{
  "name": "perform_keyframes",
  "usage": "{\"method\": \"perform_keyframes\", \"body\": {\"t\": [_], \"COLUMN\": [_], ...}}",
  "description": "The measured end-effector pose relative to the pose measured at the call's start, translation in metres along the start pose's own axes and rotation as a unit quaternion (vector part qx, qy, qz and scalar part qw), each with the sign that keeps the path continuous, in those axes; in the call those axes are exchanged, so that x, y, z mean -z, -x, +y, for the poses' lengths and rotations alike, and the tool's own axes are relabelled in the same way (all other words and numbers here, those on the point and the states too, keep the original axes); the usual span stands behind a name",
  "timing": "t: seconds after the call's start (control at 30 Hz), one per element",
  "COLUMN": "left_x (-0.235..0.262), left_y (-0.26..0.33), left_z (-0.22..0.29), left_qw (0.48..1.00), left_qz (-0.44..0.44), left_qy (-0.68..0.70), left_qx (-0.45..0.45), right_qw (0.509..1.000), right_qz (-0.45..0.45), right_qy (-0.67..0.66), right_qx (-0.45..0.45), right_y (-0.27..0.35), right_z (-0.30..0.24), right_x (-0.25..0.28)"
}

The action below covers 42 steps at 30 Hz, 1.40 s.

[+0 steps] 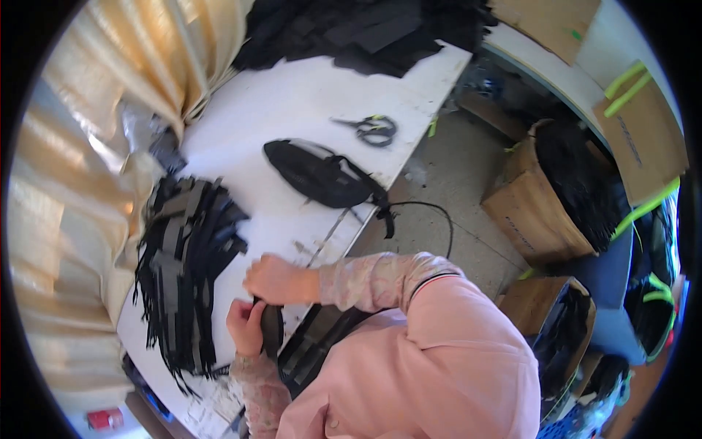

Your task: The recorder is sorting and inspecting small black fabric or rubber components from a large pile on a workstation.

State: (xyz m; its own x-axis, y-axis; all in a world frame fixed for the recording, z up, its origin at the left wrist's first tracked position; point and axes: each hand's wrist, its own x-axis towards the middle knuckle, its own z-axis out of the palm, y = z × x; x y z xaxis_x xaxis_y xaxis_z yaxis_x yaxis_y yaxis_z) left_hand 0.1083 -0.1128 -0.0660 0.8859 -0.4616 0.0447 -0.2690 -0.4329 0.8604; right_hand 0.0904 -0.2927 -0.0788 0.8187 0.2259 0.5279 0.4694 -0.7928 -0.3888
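My left hand (246, 326) pinches a black fabric piece (272, 325) close to the table's near edge. Just above it, my right hand (281, 280) is closed at the top end of the same piece; its fingertips are partly hidden. To the left of both hands lies a heap of black and dark grey fabric strips (172, 278) with loose strap ends. Farther off, a black fabric pouch (314, 175) with a strap and buckle rests by the table's right edge. More dark fabric (314, 344) sits at my lap, partly covered by my arm.
Black-handled scissors (374, 130) lie beyond the pouch on the white table (285, 95). A large pile of black fabric (351, 33) covers the far end. Cardboard boxes (519, 212) of black pieces stand on the floor at right. Curtains (80, 197) hang along the left side.
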Motion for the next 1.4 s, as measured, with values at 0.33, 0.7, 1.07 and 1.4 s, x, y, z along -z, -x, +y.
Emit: {"method": "perform_keyframes", "body": {"t": [0.33,0.7,1.07,1.4], "left_x": [-0.007,0.023,0.017,0.023], "left_y": [0.006,0.003,0.001,-0.001], "left_z": [0.034,0.026,0.021,0.022], "left_qw": [0.999,0.931,0.948,0.983], "left_qz": [-0.034,-0.040,0.028,-0.031], "left_qy": [-0.011,0.362,0.313,0.116], "left_qx": [-0.035,0.019,-0.044,-0.139], "right_qw": [0.689,0.562,0.439,0.657], "right_qz": [-0.101,-0.297,-0.239,-0.166], "right_qy": [-0.610,-0.733,-0.808,-0.633], "right_qx": [-0.378,-0.241,-0.311,-0.373], "right_y": [0.011,0.018,0.015,0.017], "right_z": [0.009,-0.002,-0.028,-0.008], "right_x": [0.013,0.025,0.032,0.022]}}
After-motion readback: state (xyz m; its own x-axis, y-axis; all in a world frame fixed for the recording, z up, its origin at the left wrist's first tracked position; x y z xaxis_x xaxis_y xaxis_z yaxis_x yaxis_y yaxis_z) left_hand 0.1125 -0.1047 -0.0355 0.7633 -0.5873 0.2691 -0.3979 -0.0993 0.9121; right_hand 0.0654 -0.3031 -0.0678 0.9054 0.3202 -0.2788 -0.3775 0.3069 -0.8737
